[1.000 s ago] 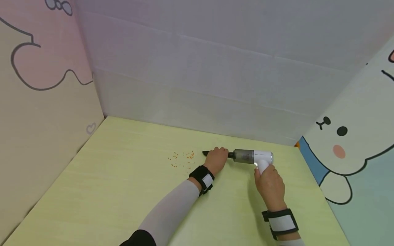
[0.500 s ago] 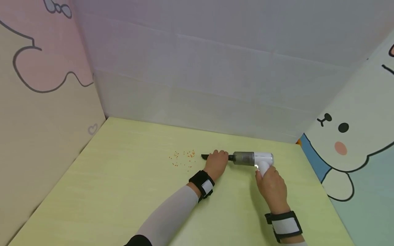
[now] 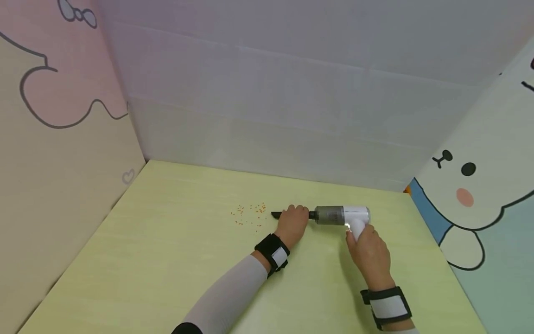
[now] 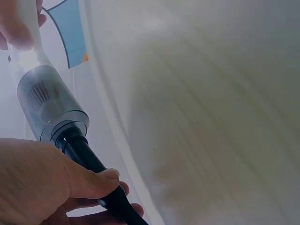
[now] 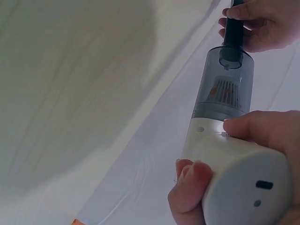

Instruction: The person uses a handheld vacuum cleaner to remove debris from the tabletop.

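Note:
A small handheld vacuum (image 3: 342, 215) with a white body, a grey clear dust cup (image 5: 225, 84) and a long black nozzle (image 3: 277, 214) lies low over the yellow-green table (image 3: 167, 260). My right hand (image 3: 369, 250) grips its white handle (image 5: 234, 168). My left hand (image 3: 293, 221) curls round the black nozzle (image 4: 93, 173) near the dust cup (image 4: 47, 101). The nozzle tip points left, just right of a scatter of small orange crumbs (image 3: 249, 213).
Cartoon-printed panels enclose the table: a pink and beige wall (image 3: 62, 130) on the left, a pale grey one (image 3: 292, 106) behind, a rabbit picture (image 3: 479, 195) on the right. Bare tabletop stretches to the left and front.
The vacuum and both hands have shifted slightly left, bringing the nozzle tip a little closer to the crumbs. Both grips are unchanged.

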Demonstrator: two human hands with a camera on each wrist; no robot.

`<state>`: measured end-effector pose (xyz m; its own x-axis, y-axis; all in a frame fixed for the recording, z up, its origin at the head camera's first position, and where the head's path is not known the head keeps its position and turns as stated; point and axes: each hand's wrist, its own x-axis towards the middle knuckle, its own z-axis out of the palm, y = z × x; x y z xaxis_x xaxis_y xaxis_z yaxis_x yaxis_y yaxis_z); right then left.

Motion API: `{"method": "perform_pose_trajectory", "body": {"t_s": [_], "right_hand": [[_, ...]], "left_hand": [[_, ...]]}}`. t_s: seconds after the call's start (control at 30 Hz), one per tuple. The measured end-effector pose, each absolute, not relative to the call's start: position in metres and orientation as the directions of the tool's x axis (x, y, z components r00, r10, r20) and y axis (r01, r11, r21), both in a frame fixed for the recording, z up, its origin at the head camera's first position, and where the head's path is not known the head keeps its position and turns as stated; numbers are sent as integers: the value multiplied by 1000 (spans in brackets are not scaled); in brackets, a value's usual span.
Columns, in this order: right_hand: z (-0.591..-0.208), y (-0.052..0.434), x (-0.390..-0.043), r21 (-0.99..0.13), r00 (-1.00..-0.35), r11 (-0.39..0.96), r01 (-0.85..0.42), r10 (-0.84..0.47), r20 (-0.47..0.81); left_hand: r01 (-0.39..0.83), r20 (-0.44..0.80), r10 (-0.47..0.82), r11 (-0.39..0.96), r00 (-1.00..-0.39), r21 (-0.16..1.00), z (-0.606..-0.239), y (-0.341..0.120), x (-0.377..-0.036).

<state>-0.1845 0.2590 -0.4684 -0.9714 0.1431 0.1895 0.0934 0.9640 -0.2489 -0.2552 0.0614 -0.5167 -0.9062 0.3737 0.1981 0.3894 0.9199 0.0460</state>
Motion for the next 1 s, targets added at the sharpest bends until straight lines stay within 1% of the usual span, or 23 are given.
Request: {"method": "perform_pose_trajectory", "body": {"t_s": [0.27, 0.5, 0.67, 1.0], "right_hand": [[-466, 259, -185, -234, -968, 969, 83, 134, 210], [-464, 257, -185, -237, -972, 968, 84, 132, 194], [-465, 257, -185, -242, -968, 967, 80, 134, 213], [-466, 255, -182, -249, -973, 966, 74, 124, 192]], "left_hand": [[379, 205, 364, 924, -908, 40, -514, 61, -251], [362, 205, 352, 932, -913, 13, -513, 60, -250], [360, 222, 348, 933, -911, 13, -511, 58, -247], [359, 241, 346, 933, -907, 8, -508, 54, -238]]}}
